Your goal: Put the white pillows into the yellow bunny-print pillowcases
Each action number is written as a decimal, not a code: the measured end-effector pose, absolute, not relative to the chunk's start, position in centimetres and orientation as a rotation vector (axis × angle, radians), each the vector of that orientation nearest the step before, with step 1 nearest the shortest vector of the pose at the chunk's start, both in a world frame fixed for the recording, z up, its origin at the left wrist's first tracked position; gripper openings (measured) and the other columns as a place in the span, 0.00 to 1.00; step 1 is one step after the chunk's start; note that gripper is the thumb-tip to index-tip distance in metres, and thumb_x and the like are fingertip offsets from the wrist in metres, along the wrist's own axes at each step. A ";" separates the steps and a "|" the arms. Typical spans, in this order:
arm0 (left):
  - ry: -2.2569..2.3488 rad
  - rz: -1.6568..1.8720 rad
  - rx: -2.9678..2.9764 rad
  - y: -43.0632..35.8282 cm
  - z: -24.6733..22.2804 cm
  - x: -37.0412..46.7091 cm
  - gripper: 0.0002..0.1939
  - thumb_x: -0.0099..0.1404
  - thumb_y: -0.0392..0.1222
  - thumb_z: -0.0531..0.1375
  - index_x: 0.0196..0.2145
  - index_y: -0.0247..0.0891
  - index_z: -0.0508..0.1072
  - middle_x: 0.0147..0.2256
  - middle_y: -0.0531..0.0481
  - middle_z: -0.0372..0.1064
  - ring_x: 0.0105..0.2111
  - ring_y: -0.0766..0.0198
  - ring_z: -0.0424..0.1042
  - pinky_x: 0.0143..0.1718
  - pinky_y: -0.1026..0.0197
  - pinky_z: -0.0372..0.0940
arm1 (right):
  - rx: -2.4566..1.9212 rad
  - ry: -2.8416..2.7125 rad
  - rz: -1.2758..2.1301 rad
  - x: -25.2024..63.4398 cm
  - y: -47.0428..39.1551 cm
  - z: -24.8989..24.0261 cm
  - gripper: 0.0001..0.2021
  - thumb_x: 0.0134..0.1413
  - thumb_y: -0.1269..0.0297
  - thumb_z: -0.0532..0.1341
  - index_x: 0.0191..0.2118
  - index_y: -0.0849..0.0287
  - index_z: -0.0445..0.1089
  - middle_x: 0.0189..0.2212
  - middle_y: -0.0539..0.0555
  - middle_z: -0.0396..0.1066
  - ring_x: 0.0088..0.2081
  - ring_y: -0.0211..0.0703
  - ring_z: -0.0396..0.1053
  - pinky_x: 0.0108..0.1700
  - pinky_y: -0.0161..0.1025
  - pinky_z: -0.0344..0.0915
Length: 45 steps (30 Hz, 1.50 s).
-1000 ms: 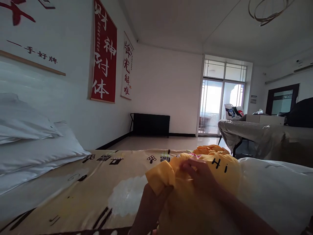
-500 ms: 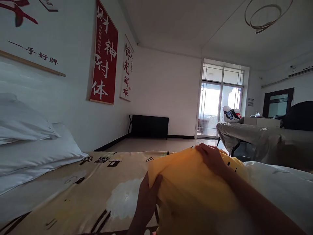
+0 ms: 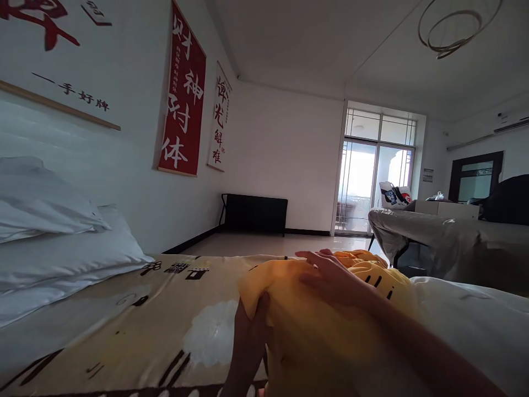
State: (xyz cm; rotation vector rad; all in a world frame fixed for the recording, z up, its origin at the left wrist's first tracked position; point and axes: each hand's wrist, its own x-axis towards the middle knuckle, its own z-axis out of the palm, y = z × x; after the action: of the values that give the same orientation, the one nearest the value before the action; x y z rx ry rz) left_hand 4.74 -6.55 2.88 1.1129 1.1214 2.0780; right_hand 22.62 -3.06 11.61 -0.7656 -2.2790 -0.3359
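Note:
A yellow cloth [image 3: 306, 314] hangs in front of me over the beige patterned sheet [image 3: 165, 309]. My left hand [image 3: 254, 325] pinches its left corner, thumb on the near side. My right hand [image 3: 326, 270] lies over the upper part of the cloth with its fingers stretched out and somewhat apart. Behind my right forearm, more bunched yellow fabric [image 3: 372, 275] with black marks rests on the bed. The lower part of the cloth is dim and blurred.
White pillows [image 3: 74, 259] are stacked at the left, by the wall. White bedding [image 3: 475, 309] lies at the right. Beyond the bed stand a black folded panel [image 3: 256, 214] and a plastic-covered table [image 3: 433, 229] holding boxes and bags.
My right hand has let go of the cloth's upper edge and moved left, its fingers now spread over the cloth. The upper edge has sagged, and the held left corner has shifted slightly left.

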 end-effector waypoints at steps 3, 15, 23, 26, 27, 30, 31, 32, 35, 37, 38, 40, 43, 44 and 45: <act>1.165 2.097 1.101 -6.9 2.8 5.5 0.27 0.49 0.59 0.62 0.37 0.33 0.72 0.33 0.42 0.74 0.35 0.53 0.74 0.31 0.59 0.69 | -0.801 -2.303 -0.332 21.0 -2.8 10.5 0.14 0.60 0.58 0.53 0.27 0.56 0.68 0.20 0.47 0.67 0.23 0.35 0.60 0.27 0.33 0.52; 1.193 1.966 1.165 -8.8 4.4 4.9 0.18 0.41 0.52 0.67 0.22 0.33 0.75 0.23 0.46 0.74 0.26 0.54 0.73 0.23 0.59 0.69 | -0.462 -2.027 -0.942 24.0 -3.9 11.0 0.20 0.64 0.59 0.51 0.20 0.58 0.61 0.16 0.47 0.60 0.20 0.32 0.55 0.27 0.34 0.50; 1.293 2.072 1.030 -7.6 3.6 4.5 0.22 0.43 0.56 0.66 0.23 0.31 0.74 0.22 0.44 0.73 0.24 0.55 0.72 0.21 0.60 0.66 | -0.709 -2.474 -0.462 26.7 -3.3 12.6 0.17 0.64 0.56 0.49 0.28 0.56 0.67 0.25 0.49 0.67 0.29 0.36 0.64 0.34 0.34 0.60; 1.292 2.082 0.994 -7.3 3.8 4.0 0.20 0.43 0.53 0.66 0.25 0.31 0.75 0.24 0.43 0.74 0.27 0.52 0.74 0.24 0.58 0.69 | -0.760 -2.525 -0.276 29.1 -1.4 13.1 0.10 0.58 0.55 0.57 0.35 0.54 0.70 0.34 0.50 0.71 0.36 0.40 0.68 0.41 0.37 0.64; 1.283 2.067 1.005 -7.3 3.9 3.8 0.20 0.43 0.52 0.66 0.25 0.31 0.75 0.24 0.42 0.75 0.28 0.51 0.74 0.25 0.58 0.69 | -0.777 -2.524 -0.217 29.9 -0.8 13.2 0.09 0.55 0.56 0.60 0.38 0.54 0.70 0.38 0.51 0.72 0.39 0.41 0.69 0.43 0.38 0.64; 1.232 1.985 1.097 -7.3 3.8 3.0 0.20 0.38 0.49 0.69 0.27 0.32 0.75 0.27 0.43 0.76 0.31 0.49 0.75 0.29 0.56 0.72 | -0.802 -2.541 -0.044 31.4 0.6 12.9 0.14 0.53 0.59 0.61 0.47 0.51 0.68 0.45 0.51 0.71 0.45 0.42 0.69 0.47 0.38 0.64; 1.207 1.954 1.139 -7.4 3.7 2.7 0.21 0.36 0.48 0.69 0.28 0.33 0.75 0.28 0.43 0.77 0.33 0.49 0.75 0.30 0.55 0.72 | -0.812 -2.562 0.023 31.5 0.8 12.8 0.16 0.54 0.60 0.60 0.49 0.49 0.67 0.46 0.50 0.70 0.46 0.42 0.68 0.46 0.38 0.65; 1.192 1.917 1.180 -7.5 3.6 2.4 0.22 0.34 0.47 0.70 0.29 0.34 0.75 0.30 0.44 0.77 0.33 0.49 0.75 0.31 0.55 0.72 | -0.821 -2.593 0.096 31.5 1.0 12.5 0.18 0.54 0.60 0.60 0.51 0.48 0.66 0.47 0.50 0.70 0.46 0.42 0.68 0.46 0.37 0.65; 1.244 1.800 1.268 -7.9 3.7 1.8 0.22 0.36 0.50 0.69 0.29 0.35 0.76 0.31 0.43 0.77 0.34 0.49 0.75 0.31 0.54 0.73 | -0.863 -2.692 0.272 30.6 1.2 11.7 0.21 0.50 0.61 0.61 0.52 0.49 0.64 0.48 0.49 0.69 0.47 0.42 0.67 0.46 0.36 0.64; 1.340 1.792 1.276 -8.0 4.1 1.8 0.21 0.39 0.52 0.68 0.29 0.35 0.76 0.32 0.42 0.77 0.35 0.48 0.75 0.31 0.53 0.73 | -0.936 -2.731 0.320 29.8 1.5 11.0 0.21 0.46 0.62 0.62 0.49 0.52 0.66 0.44 0.50 0.70 0.45 0.43 0.67 0.45 0.36 0.63; 1.384 1.823 1.261 -8.0 4.3 1.8 0.21 0.41 0.53 0.67 0.29 0.35 0.76 0.32 0.42 0.77 0.36 0.48 0.75 0.32 0.53 0.72 | -0.989 -2.747 0.324 29.5 1.7 10.7 0.20 0.44 0.62 0.62 0.47 0.53 0.67 0.42 0.49 0.71 0.43 0.42 0.67 0.44 0.35 0.62; 1.473 1.898 1.200 -7.8 4.6 2.2 0.22 0.42 0.55 0.66 0.30 0.34 0.75 0.33 0.41 0.77 0.36 0.47 0.75 0.33 0.53 0.72 | -1.103 -2.755 0.315 29.2 1.9 10.4 0.13 0.42 0.61 0.62 0.38 0.56 0.69 0.33 0.47 0.70 0.36 0.40 0.66 0.39 0.34 0.61; 1.568 1.974 1.102 -7.5 4.9 3.0 0.24 0.42 0.56 0.65 0.30 0.32 0.75 0.31 0.40 0.76 0.34 0.46 0.75 0.31 0.51 0.72 | -1.236 -2.624 0.287 29.6 1.8 10.6 0.10 0.42 0.56 0.62 0.26 0.59 0.66 0.23 0.45 0.62 0.27 0.35 0.59 0.31 0.32 0.56; 1.568 2.008 1.085 -7.5 4.9 3.1 0.24 0.43 0.56 0.65 0.30 0.32 0.75 0.31 0.40 0.76 0.34 0.47 0.75 0.31 0.51 0.72 | -1.263 -2.551 0.274 29.9 1.6 10.9 0.12 0.42 0.54 0.62 0.24 0.59 0.64 0.22 0.44 0.60 0.26 0.34 0.57 0.29 0.32 0.54; 1.557 2.049 1.072 -7.5 4.8 3.0 0.24 0.44 0.55 0.64 0.31 0.32 0.75 0.32 0.40 0.76 0.34 0.48 0.75 0.31 0.52 0.72 | -1.278 -2.483 0.258 30.3 1.3 11.3 0.14 0.41 0.53 0.62 0.24 0.59 0.64 0.21 0.44 0.58 0.26 0.34 0.55 0.28 0.31 0.52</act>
State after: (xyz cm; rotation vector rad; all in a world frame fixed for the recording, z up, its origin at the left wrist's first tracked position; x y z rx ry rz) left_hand 3.03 -7.53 4.78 1.0722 1.5574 2.0485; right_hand 30.27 1.26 11.31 -1.2777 -2.4825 0.2578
